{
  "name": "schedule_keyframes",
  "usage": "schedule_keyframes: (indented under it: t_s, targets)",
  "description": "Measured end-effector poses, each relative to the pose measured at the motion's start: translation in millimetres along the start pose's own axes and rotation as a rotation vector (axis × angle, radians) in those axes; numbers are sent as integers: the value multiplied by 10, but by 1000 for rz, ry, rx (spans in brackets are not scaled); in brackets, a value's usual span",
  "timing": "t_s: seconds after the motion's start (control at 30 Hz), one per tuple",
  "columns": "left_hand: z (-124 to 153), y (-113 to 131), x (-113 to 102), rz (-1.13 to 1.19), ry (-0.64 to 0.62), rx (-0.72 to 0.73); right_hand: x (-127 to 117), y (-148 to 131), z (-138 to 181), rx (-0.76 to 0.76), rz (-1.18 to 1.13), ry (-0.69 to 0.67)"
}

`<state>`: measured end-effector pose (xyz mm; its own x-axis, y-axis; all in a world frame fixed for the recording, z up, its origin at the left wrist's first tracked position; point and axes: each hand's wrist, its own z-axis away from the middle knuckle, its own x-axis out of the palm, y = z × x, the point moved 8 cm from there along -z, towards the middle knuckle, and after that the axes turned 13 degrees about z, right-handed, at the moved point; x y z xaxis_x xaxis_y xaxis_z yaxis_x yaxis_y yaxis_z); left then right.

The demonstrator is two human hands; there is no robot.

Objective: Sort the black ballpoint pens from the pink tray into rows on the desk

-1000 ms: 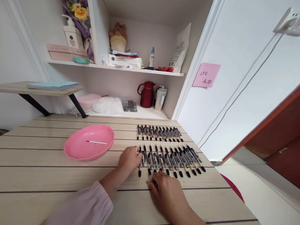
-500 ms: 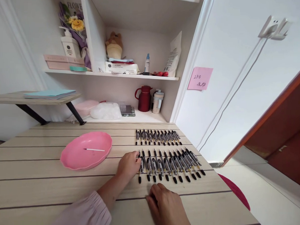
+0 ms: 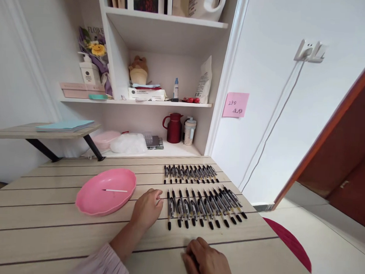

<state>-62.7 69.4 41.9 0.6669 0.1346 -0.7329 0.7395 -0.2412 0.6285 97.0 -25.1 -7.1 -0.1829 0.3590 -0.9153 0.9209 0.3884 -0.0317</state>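
Observation:
Two rows of black pens lie side by side on the wooden table (image 3: 47, 236): a near row (image 3: 204, 207) and a far row (image 3: 191, 173). My left hand (image 3: 146, 211) rests on the table just left of the near row, fingers loosely curled, with nothing visible in it. My right hand (image 3: 208, 263) lies palm down at the table's front edge, below the near row, fingers bent and apart from the pens. A pink plate (image 3: 90, 197) to the left holds a thin white refill (image 3: 114, 190).
Behind the table a white shelf unit holds a red jug (image 3: 173, 128), a cup (image 3: 189, 131), a plastic bag (image 3: 128, 143) and a pink box (image 3: 106, 137). A pink note (image 3: 235, 104) sticks to the wall. A small side shelf (image 3: 45, 129) carries books. The table's right edge drops to the floor.
My left hand has drawn back slightly to the left, off the first pen. My right hand has slid back toward me. The camera has tilted upward.

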Motion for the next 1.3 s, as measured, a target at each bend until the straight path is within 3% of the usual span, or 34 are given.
schedule_keyframes:
  t_s: [0.13, 0.23, 0.4, 0.5, 0.67, 0.93, 1.3]
  targets:
    - [208, 78, -181, -95, -19, 102, 21, 35, 91, -18, -26, 99]
    - [340, 72, -444, -132, 48, 142, 29, 11, 114, -12, -19, 139]
    - [446, -207, -1107, -210, 237, 13, -48, -49, 117, -47, 10, 134]
    - [525, -420, -1309, -255, 249, -67, -126, -58, 116, -32, 2, 127]
    - [648, -544, -1194, -321, 164, -3, -217, -50, 99, 51, -32, 104]
    - [552, -471, -1007, -530, 38, 71, -298, -12, 85, 132, -82, 61]
    - [485, -508, -1004, -579, -18, 89, -120, 12, 80, 88, -39, 118]
